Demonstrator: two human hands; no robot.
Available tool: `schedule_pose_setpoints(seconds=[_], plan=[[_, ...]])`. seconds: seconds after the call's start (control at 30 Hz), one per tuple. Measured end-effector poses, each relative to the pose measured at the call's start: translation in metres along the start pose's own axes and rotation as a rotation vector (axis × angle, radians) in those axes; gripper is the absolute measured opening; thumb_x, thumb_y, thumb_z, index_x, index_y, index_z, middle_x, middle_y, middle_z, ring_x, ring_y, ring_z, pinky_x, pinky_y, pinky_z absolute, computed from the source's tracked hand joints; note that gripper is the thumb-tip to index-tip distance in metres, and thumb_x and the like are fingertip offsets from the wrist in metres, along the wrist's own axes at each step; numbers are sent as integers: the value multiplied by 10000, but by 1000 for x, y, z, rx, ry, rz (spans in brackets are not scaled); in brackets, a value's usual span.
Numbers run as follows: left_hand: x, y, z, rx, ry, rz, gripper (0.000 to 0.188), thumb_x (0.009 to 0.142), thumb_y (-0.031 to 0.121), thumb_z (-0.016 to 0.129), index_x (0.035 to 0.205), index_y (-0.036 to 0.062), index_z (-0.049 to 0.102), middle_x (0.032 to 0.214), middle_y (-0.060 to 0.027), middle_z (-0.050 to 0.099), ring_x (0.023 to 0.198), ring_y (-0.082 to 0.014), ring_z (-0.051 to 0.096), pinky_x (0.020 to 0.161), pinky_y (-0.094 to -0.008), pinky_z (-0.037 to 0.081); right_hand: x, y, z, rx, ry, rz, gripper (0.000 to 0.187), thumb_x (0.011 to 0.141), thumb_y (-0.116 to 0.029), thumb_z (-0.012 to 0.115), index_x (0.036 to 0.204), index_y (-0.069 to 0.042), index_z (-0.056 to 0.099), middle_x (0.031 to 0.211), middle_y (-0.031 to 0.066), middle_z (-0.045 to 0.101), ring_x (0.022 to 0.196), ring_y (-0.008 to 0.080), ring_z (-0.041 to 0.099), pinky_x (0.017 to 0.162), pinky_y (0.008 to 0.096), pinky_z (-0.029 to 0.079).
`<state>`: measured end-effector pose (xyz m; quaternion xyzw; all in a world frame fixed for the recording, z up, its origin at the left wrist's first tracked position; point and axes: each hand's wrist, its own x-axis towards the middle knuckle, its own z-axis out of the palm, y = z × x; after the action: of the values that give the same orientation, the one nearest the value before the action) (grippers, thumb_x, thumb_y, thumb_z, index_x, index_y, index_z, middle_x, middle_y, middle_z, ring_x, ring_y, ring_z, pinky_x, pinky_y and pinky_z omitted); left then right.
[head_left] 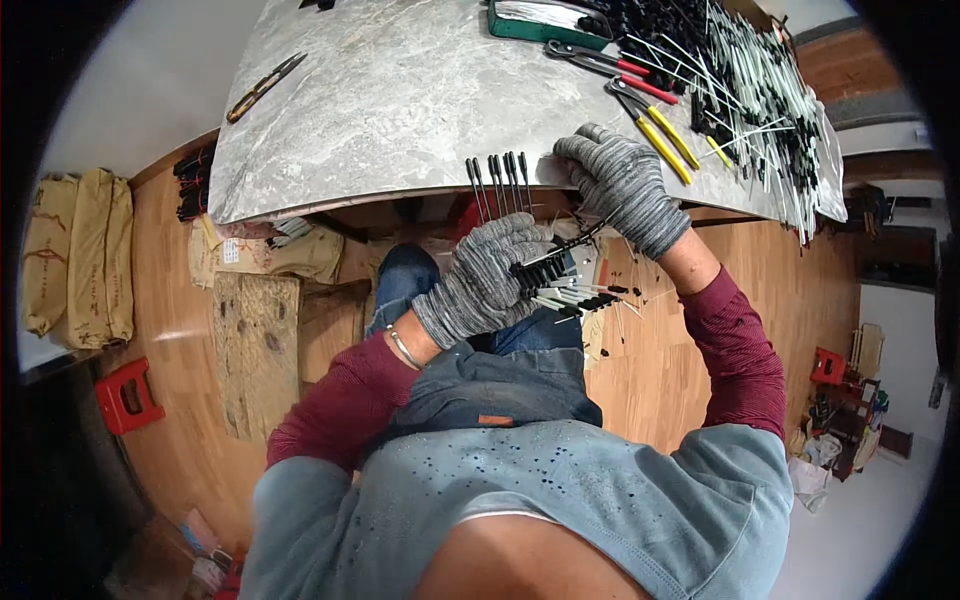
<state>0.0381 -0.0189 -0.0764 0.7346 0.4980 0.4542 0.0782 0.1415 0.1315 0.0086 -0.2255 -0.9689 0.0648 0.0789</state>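
Note:
My left hand (pixel 490 268), in a grey knitted glove, is closed round a bundle of thin rods (pixel 565 295) above my lap. Several of their black ends (pixel 498 180) stand up past its fingers, in front of the table edge; pale shafts and black tips fan out on the other side. My right hand (pixel 622 190), gloved alike, is curled at the table's front edge, to the right of the bundle. A thin dark rod-like piece (pixel 588 236) runs from beneath that hand down to the bundle. Its exact kind, and the right fingertips' grip, are hard to make out.
On the grey marbled table (pixel 400 110) lie red-handled pliers (pixel 610 70), yellow-handled pliers (pixel 655 130), scissors (pixel 265 88) and a green box (pixel 550 22). A large heap of rods (pixel 760 100) covers its right end. A wooden bench (pixel 257 350) and red stool (pixel 130 395) stand left.

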Motion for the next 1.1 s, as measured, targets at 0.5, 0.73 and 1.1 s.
schedule_pose_setpoints(seconds=[0.5, 0.73, 1.1], plan=[[-1, 0, -3, -22, -13, -110, 418, 534, 217, 637, 935, 113, 580, 1056, -94, 521, 975, -282, 494, 831, -376, 408, 3, 4, 4, 54, 60, -54, 151, 719, -61, 526, 865, -39, 554, 776, 97, 528, 693, 273, 540, 601, 330, 441], [0, 1, -4, -79, -27, -54, 407, 555, 242, 634, 939, 118, 584, 1057, -87, 522, 975, -279, 494, 834, -377, 403, 6, 9, 7, 33, 3, -27, 136, 741, -202, 519, 835, -119, 573, 773, 69, 536, 709, 256, 548, 597, 343, 440], [-1, 2, -6, -115, -28, -85, 372, 613, 283, 607, 942, 111, 584, 1037, -83, 533, 990, -274, 483, 855, -370, 386, 10, 3, 7, 85, 12, -24, 125, 727, -134, 523, 835, -91, 569, 788, 75, 542, 706, 258, 547, 597, 333, 441]])
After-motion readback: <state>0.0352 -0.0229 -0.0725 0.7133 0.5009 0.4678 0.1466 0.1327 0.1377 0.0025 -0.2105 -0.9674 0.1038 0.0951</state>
